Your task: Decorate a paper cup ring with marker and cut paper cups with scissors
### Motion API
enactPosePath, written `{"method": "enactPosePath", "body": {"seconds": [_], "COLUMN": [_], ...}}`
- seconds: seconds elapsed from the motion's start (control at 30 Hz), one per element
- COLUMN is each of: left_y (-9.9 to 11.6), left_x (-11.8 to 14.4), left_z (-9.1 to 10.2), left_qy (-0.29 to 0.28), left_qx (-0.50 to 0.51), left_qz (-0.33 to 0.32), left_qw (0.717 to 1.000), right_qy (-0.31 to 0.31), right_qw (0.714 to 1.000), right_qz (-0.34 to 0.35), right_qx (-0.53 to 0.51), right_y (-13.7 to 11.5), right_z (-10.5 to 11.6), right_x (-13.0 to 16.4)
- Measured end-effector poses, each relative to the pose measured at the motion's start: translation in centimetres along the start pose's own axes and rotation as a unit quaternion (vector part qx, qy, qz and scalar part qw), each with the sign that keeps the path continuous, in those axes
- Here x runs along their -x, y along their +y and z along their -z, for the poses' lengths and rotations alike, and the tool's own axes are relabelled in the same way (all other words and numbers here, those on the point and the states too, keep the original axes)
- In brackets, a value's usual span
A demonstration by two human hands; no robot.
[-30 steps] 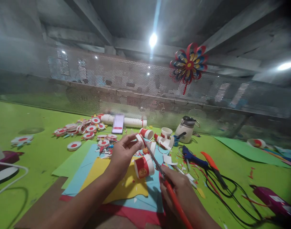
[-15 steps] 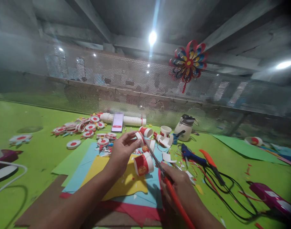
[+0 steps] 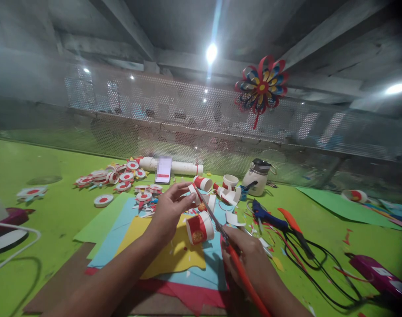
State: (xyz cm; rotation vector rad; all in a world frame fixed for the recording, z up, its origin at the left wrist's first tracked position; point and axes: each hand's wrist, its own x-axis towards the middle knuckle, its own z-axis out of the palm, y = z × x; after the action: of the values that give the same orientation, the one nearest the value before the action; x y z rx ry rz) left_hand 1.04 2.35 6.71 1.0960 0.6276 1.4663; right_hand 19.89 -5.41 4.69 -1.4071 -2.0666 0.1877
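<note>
Scissors [image 3: 217,222] with red handles sit clamped in the right hand [image 3: 250,259], blades angled up and away toward the left hand [image 3: 169,211]. That left hand pinches a small red-and-white paper piece [image 3: 193,193] between thumb and fingertips, right at the blade tips. Just below the blades, between both hands, a red paper cup [image 3: 200,227] lies on its side on the yellow sheet [image 3: 174,255], which tops blue and red sheets. Beyond the left hand lie red-and-white paper discs [image 3: 122,176], a phone [image 3: 163,170] and a white tube [image 3: 184,167]. To the right of the right hand rest a blue glue gun [image 3: 265,215] and its black cord [image 3: 319,268] on the green table [image 3: 56,211].
</note>
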Motion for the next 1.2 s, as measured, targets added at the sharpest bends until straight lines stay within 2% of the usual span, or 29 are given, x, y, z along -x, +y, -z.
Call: {"method": "enactPosePath", "body": {"seconds": [0.33,0.8,0.93,1.2], "left_y": [0.18,0.19,0.40,0.39], "left_x": [0.12,0.22,0.01,-0.27], "left_z": [-0.22,-0.32,-0.20,-0.12], "left_qy": [-0.004,0.007,-0.006,0.003], "left_qx": [0.010,0.025,0.043,0.040], "left_qz": [-0.001,0.000,0.011,0.030], "left_qw": [1.000,1.000,0.999,0.999], "right_qy": [0.002,0.007,0.011,0.000], "right_qw": [1.000,1.000,1.000,1.000], "right_qz": [-0.020,0.006,0.013,-0.012], "right_qx": [-0.008,0.004,0.013,0.021], "right_y": [-0.45,-0.18,-0.37,-0.69], "right_z": [0.34,0.21,0.23,0.37], "right_x": [0.04,0.25,0.20,-0.07]}}
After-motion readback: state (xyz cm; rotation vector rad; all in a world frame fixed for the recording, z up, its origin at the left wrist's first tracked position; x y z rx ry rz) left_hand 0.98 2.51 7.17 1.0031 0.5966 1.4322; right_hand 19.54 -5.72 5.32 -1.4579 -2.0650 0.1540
